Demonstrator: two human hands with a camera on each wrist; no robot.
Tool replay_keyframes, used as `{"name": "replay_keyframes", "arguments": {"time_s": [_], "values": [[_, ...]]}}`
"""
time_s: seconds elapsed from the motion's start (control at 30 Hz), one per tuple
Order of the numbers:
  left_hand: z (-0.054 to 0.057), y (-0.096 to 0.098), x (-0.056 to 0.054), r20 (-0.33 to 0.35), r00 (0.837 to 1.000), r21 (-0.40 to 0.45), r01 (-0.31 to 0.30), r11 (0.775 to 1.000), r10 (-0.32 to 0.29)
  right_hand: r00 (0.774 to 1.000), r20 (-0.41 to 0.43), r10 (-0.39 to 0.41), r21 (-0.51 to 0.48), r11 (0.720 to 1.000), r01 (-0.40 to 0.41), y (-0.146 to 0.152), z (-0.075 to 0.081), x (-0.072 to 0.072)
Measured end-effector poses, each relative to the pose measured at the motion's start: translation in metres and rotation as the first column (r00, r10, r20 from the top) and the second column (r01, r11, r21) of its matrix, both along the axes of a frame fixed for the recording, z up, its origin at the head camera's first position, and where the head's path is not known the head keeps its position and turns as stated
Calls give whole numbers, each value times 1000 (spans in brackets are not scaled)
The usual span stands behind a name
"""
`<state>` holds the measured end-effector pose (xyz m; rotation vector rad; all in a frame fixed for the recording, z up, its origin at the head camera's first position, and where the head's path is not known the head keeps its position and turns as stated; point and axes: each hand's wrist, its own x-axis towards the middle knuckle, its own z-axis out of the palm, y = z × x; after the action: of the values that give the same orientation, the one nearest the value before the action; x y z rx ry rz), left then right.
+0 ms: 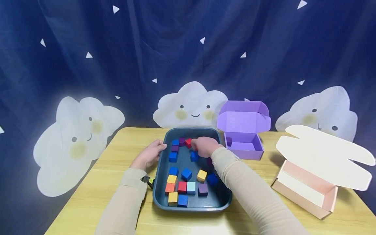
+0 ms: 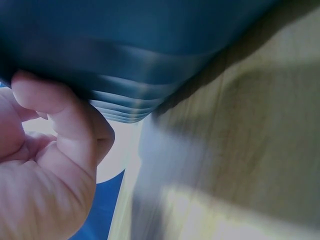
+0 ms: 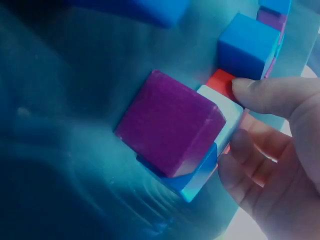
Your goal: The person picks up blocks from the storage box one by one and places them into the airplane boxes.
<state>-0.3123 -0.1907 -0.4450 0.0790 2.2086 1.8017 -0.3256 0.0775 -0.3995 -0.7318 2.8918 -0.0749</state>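
Note:
Along the left side of a dark blue-grey tray (image 1: 159, 182), my left hand (image 1: 149, 155) grips the rim; in the left wrist view its curled fingers (image 2: 55, 100) press against the tray's outer wall. My right hand (image 1: 205, 146) reaches into the far part of the tray and pinches a red block (image 3: 220, 82), which is partly hidden. Close to its fingertips, the right wrist view has a pale block (image 3: 225, 107), a purple block (image 3: 170, 122) and a blue block (image 3: 197, 175). Several blue, yellow, red and purple blocks lie scattered nearer the front, including a yellow block (image 1: 201, 175).
An open purple box (image 1: 245, 154) stands behind the tray to the right, with a dark purple block (image 1: 229, 141) inside. Farther right, an open pale pink box (image 1: 305, 192) sits angled on the wooden table (image 1: 117, 156). A dark curtain hangs behind.

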Motion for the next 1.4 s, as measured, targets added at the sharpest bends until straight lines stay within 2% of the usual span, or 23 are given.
{"name": "replay_keyframes", "arguments": {"time_s": [0.2, 0.3, 0.53, 0.7, 0.93, 1.23, 1.4], "values": [[-2, -1, -1, -3, 1000, 9, 0, 1000, 0, 1000, -3, 6, -23, 1000, -6, 2, 0, -4], [-2, -1, -2, -4, 1000, 12, 0, 1000, 0, 1000, -4, 11, -41, 999, -11, 4, 5, -8], [-3, -1, -2, -13, 1000, 2, 9, 1000, -9, 998, -42, 42, -39, 998, -44, 18, 40, -17], [-2, -3, -2, -15, 1000, 4, 4, 1000, -4, 997, -59, 54, -95, 994, -60, 51, 51, -23], [-1, -1, -2, -14, 999, 15, 29, 999, -29, 999, -33, -34, -227, 974, 25, 99, 52, -28], [-2, -1, -1, -10, 1000, 12, 21, 1000, -21, 998, -48, -48, -273, 961, 33, 133, 48, -28], [-3, -3, -2, -9, 1000, 15, 19, 1000, -19, 997, -23, -75, -229, 971, 68, 151, 37, -29]]}}
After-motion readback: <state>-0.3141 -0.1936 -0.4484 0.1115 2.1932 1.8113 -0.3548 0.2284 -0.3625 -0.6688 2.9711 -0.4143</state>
